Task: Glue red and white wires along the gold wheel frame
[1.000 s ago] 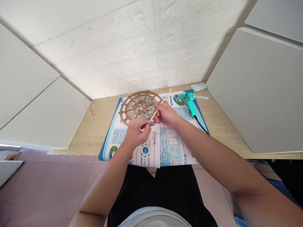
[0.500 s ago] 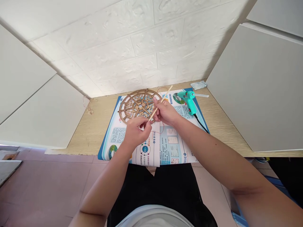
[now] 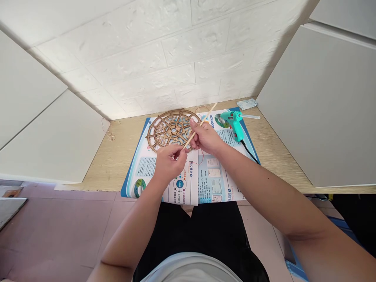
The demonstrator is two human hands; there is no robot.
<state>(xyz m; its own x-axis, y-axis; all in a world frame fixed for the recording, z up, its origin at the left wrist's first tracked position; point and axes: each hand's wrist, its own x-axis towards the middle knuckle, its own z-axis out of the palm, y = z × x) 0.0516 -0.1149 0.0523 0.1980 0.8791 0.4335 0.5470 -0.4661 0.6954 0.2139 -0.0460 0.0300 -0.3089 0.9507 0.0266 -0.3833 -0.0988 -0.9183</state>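
My right hand (image 3: 207, 138) is closed around a thin wooden stick (image 3: 208, 115) that slants up to the right. My left hand (image 3: 169, 161) pinches at the stick's lower end, where a fine red thread (image 3: 200, 160) loops down over the paper. Both hands hover above a printed instruction sheet (image 3: 147, 166) on the wooden desk (image 3: 117, 156). Just behind them lies a round laser-cut wooden wheel (image 3: 167, 129).
A teal hot glue gun (image 3: 235, 122) with a black cord lies to the right on the sheet. A small white packet (image 3: 247, 103) sits at the back right, a bit of string (image 3: 110, 135) at the left. White panels flank the desk.
Both hands stay together on the stick, with small finger movements of the left hand at its lower end. The view has shifted slightly.
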